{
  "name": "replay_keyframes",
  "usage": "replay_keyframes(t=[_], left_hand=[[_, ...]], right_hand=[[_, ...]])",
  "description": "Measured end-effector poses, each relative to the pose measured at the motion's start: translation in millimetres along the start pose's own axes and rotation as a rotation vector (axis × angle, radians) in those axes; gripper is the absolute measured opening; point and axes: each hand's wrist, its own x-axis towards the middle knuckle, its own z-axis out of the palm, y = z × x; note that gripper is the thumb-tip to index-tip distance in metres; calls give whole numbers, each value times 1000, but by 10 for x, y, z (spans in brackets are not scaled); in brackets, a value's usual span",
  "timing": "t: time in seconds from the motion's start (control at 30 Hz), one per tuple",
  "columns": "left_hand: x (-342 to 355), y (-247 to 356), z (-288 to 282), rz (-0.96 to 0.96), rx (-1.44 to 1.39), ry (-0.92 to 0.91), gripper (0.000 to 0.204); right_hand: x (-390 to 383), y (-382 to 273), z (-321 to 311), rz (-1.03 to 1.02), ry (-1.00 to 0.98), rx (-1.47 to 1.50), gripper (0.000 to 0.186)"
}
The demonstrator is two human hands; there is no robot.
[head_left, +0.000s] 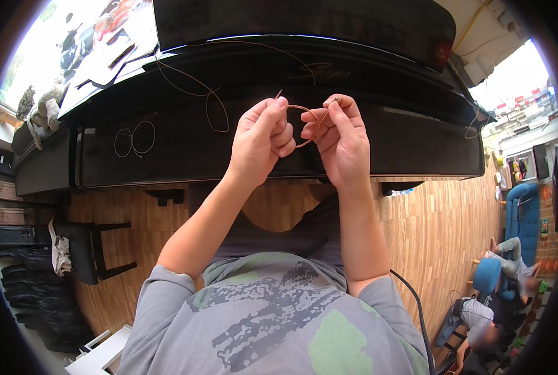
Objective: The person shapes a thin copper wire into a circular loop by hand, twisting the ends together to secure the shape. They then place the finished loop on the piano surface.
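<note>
Between my hands a thin copper-coloured wire point(301, 107) bends into a small loop above the black piano point(191, 164). My left hand point(258, 139) is closed around one side of it, and a short end sticks up past the thumb. My right hand point(345, 142) pinches the wire between thumb and forefinger, the other fingers curled by the loop. Part of the wire is hidden inside both hands. A longer loose wire point(192, 94) trails over the piano's top in wide curves, left of and beyond my hands. Whether it joins the held wire I cannot tell.
A thin wire coiled into two rings point(133, 142) lies on the piano at the left. Papers point(107, 59) are piled at the far left. A black stool point(82, 253) stands on the wooden floor at the left. Two people point(479, 319) sit at the lower right near a blue sofa point(521, 215).
</note>
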Motion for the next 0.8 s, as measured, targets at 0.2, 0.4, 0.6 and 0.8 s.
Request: replay_keyframes(t=[0.2,0.4,0.6,0.8], left_hand=[[36,3,-75,-152,-139,20,28],[40,36,-35,-81,-69,112,23],[-7,-35,-183,463,499,30,35],[-4,68,-118,999,1242,112,15]], right_hand=[[-57,19,15,-164,-273,-339,12],[-62,51,39,-229,-130,-340,13],[-48,41,61,-222,5,-342,13],[-83,23,155,-201,63,-385,13]])
